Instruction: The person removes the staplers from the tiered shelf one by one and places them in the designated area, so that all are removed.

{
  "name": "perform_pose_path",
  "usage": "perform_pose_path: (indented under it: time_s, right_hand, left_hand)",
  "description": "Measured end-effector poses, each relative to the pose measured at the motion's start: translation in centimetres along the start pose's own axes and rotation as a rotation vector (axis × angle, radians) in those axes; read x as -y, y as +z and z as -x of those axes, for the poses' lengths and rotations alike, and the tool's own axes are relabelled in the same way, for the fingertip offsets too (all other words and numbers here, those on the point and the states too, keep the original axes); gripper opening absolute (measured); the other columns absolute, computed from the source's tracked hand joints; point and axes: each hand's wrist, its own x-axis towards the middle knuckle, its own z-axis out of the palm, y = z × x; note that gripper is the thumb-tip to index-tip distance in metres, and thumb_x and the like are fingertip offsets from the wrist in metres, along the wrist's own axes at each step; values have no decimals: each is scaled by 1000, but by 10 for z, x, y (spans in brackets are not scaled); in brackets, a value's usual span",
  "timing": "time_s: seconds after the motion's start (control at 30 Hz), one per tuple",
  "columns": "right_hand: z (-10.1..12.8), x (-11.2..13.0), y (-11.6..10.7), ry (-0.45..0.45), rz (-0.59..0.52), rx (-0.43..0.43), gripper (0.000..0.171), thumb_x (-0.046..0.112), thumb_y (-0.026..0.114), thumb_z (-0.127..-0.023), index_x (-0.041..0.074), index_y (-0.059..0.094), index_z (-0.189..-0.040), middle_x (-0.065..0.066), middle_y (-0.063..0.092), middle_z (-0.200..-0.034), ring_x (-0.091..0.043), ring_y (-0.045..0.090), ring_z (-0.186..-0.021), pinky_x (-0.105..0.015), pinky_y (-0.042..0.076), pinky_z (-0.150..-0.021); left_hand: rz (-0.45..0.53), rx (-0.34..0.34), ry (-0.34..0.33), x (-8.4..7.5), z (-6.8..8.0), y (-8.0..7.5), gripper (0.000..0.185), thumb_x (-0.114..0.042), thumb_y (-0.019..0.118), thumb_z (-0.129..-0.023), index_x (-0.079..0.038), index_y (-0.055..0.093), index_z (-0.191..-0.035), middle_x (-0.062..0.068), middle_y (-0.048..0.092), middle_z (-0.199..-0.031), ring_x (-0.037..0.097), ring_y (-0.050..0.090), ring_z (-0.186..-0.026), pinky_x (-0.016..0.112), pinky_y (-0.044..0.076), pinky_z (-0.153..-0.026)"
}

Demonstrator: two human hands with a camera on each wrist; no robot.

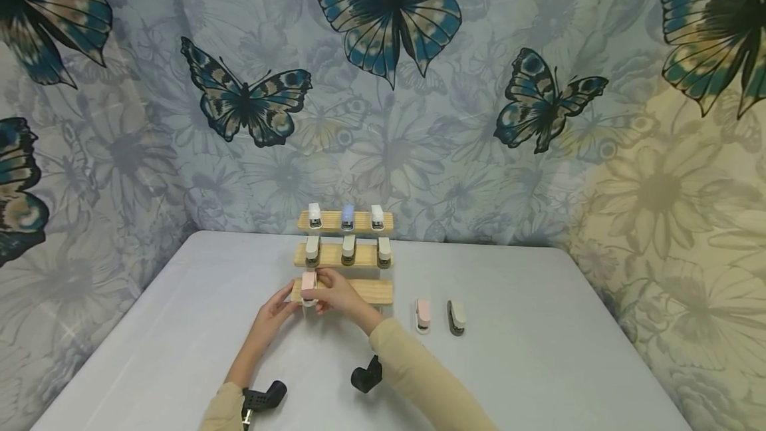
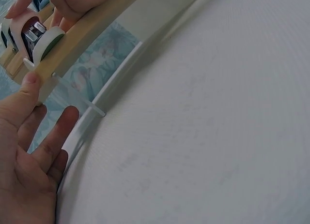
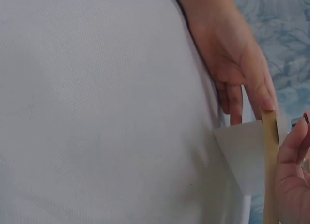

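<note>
A three-tier wooden rack stands at the back of the table. On the left end of its lowest shelf (image 1: 372, 291) sits a pink stapler (image 1: 308, 281) with a white base. My right hand (image 1: 342, 295) holds this stapler, thumb on one side and fingers on the other. In the left wrist view, a right fingertip lies on top of the pink stapler (image 2: 22, 23). My left hand (image 1: 272, 316) pinches the shelf's left end, its thumb against the front edge and its other fingers loosely spread below.
Several staplers, white, blue and greyish, stand on the top shelf (image 1: 329, 221) and middle shelf (image 1: 330, 255). Another pink stapler (image 1: 423, 315) and a grey-white stapler (image 1: 457, 318) lie on the white table (image 1: 526, 351) right of the rack. Butterfly-patterned cloth hangs behind.
</note>
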Motion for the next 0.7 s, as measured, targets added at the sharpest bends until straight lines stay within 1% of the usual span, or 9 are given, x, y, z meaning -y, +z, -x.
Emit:
perform_pose_path:
  time_s: [0.1,0.2,0.33,0.43,0.47,0.6,0.7]
  right_hand:
    - [2,0,1,-3,-13,-33,71,25,68,-59,8,33,-118,-1,45,-107,-11,49,-48,-27,47,-47]
    - [4,2,2,2,-10,-64,70,23,69,-58,8,35,-117,-3,44,-109,-10,48,-46,-26,46,-46]
    - [6,4,1,18,-5,-97,67,20,70,-57,8,39,-116,-4,46,-108,-10,46,-44,-26,46,-45]
    - [8,6,0,23,-14,-101,68,20,71,-56,8,41,-115,-4,47,-107,-11,46,-43,-26,46,-44]
    - [9,6,0,26,-20,-100,68,20,71,-55,8,41,-115,-4,47,-107,-10,46,-43,-26,46,-45]
    - [13,5,-3,6,-23,-92,68,20,71,-56,6,40,-115,-4,47,-107,-10,45,-44,-24,45,-44]
    - [19,0,-7,5,-23,-91,67,18,71,-55,5,42,-113,-3,48,-106,-10,45,-44,-23,44,-42]
  left_hand:
    - [-7,-16,-8,0,0,0,47,-30,53,-74,-20,37,-117,-3,36,-118,16,48,-87,26,39,-76]
    - [0,-7,4,0,0,0,47,-29,53,-74,-20,37,-118,-2,35,-118,16,48,-88,25,39,-76]
    - [-2,44,40,0,-1,-1,48,-26,50,-77,-16,33,-121,3,32,-121,18,47,-89,24,38,-77]
    - [-11,77,72,-1,-2,-3,48,-24,47,-79,-13,29,-122,7,29,-123,19,47,-90,25,38,-77]
    - [-10,79,77,-1,-2,-3,47,-23,47,-80,-13,29,-122,8,29,-123,19,47,-90,25,38,-77]
    - [-3,56,62,-1,-3,-2,46,-25,49,-78,-17,32,-121,3,31,-122,18,47,-89,25,38,-77]
    - [-4,57,51,1,-1,-1,47,-25,48,-78,-16,31,-121,4,28,-123,18,46,-91,25,37,-78]
